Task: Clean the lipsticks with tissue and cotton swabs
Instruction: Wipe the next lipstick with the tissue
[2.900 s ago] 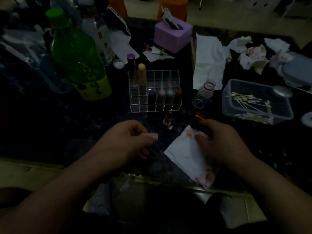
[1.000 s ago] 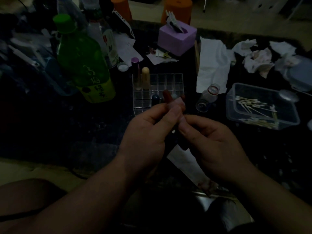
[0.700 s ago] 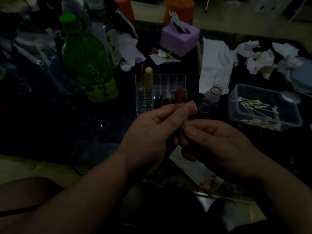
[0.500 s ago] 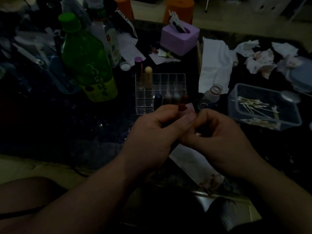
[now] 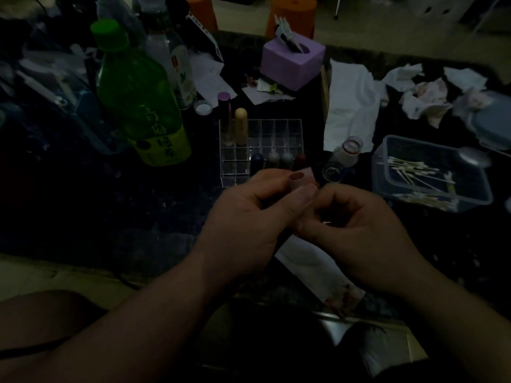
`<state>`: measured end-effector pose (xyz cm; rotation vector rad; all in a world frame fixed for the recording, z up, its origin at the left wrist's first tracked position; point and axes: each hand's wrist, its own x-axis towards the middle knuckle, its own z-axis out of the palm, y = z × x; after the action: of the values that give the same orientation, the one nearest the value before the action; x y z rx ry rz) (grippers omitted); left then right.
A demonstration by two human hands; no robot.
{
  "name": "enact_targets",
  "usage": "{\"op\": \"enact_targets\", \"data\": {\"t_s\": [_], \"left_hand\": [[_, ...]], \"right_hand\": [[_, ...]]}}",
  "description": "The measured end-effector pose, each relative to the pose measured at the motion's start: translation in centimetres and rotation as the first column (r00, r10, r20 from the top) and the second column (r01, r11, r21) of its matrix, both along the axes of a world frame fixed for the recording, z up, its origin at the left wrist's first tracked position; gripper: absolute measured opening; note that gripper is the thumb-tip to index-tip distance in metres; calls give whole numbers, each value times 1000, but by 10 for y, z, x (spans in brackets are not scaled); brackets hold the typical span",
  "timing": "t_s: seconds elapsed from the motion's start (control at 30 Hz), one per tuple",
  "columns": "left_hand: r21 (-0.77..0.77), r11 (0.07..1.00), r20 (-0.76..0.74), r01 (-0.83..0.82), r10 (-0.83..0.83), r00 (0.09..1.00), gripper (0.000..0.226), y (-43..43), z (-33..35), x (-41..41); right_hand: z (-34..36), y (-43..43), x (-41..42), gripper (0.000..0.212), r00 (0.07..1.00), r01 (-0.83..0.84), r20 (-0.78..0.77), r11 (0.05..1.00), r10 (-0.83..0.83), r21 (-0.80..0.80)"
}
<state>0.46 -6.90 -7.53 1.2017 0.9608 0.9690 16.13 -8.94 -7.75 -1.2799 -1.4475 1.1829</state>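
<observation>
My left hand (image 5: 249,217) grips a lipstick (image 5: 296,176) whose dark red tip sticks up between thumb and fingers. My right hand (image 5: 356,230) is curled against its lower part; what it holds is hidden. A stained white tissue (image 5: 318,272) lies on the dark table under both hands. Behind them stands a clear acrylic organizer (image 5: 261,134) with several lipsticks in its slots. A clear plastic box of cotton swabs (image 5: 425,172) sits to the right.
A green bottle (image 5: 135,100) and a clear bottle (image 5: 171,56) stand at the left. A purple tissue holder (image 5: 293,62), a flat white tissue (image 5: 351,106), crumpled used tissues (image 5: 431,98) and a small open bottle (image 5: 345,153) lie behind. The table edge runs just below my wrists.
My left hand picked the lipstick off the table and raised it; my right hand let go of the tissue and joined it. The red tip now sits lower between the fingers.
</observation>
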Motion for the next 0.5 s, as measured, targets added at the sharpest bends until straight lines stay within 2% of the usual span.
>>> {"op": "enact_targets", "data": {"t_s": [0.13,0.23,0.3,0.37,0.43,0.5], "left_hand": [[-21,1000,6,-16,16,1000,29,-1,1,1],[-20,1000,0,-23,23,1000,26,-1,2,0],[-34,999,10,-30,30,1000,26,-1,2,-1],[-35,999,1,-31,31,1000,25,0,3,-2],[-8,1000,-47,-21,21,999,28,1,0,-3],[8,1000,-73,-17,17,997,32,0,-1,-3]], "right_hand": [[-3,-1,-1,25,1000,10,11,1000,-9,-18],[-1,-1,2,16,985,-87,-158,991,71,-100],[3,-2,2,12,975,-119,-201,986,94,-115],[8,-3,-1,14,984,-106,-149,992,96,-64],[7,-2,-3,18,1000,-14,-23,1000,14,-13],[1,-3,-3,23,998,64,26,998,-64,8]]}}
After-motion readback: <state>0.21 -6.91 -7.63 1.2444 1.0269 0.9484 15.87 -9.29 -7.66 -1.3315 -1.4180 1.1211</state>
